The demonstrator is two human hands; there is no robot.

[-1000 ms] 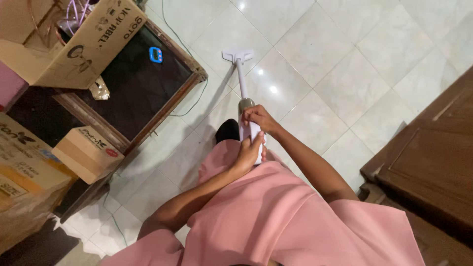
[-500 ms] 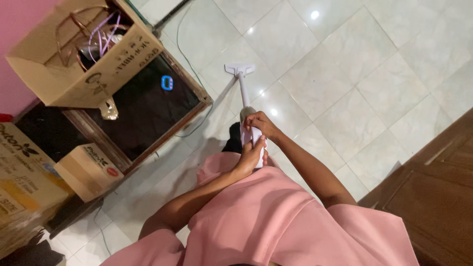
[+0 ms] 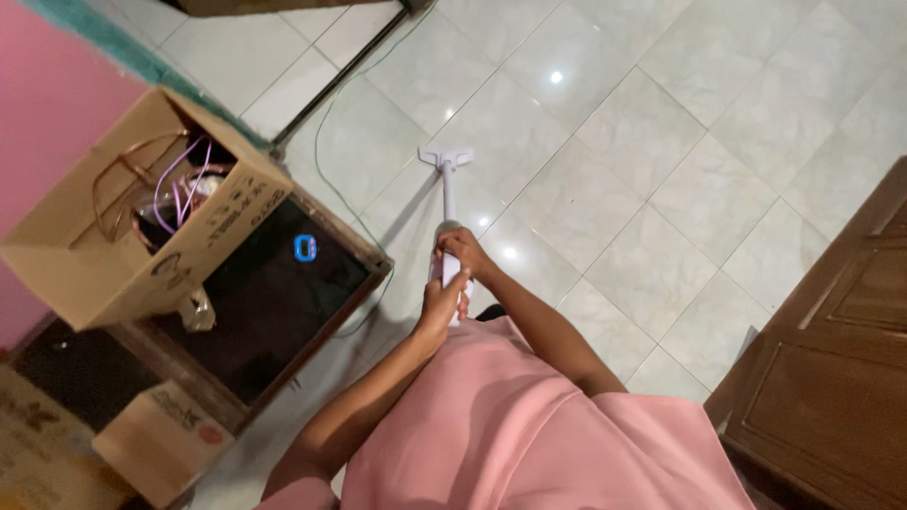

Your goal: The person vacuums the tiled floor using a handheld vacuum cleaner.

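I hold a white stick vacuum with both hands over a pale tiled floor. Its flat nozzle rests on the tiles ahead of me. My right hand grips the upper part of the handle. My left hand wraps the handle just below it, close to my pink garment. The handle's lower end is hidden by my fingers.
A dark glass-topped wooden cabinet stands at my left, with an open cardboard box of wires on it. Smaller boxes sit lower left. A thin cable runs across the tiles. A brown wooden door is at right.
The view has shifted so the boxes and cabinet sit lower and nearer. The vacuum nozzle points a little further ahead on the tiles. Both hands keep their grip.
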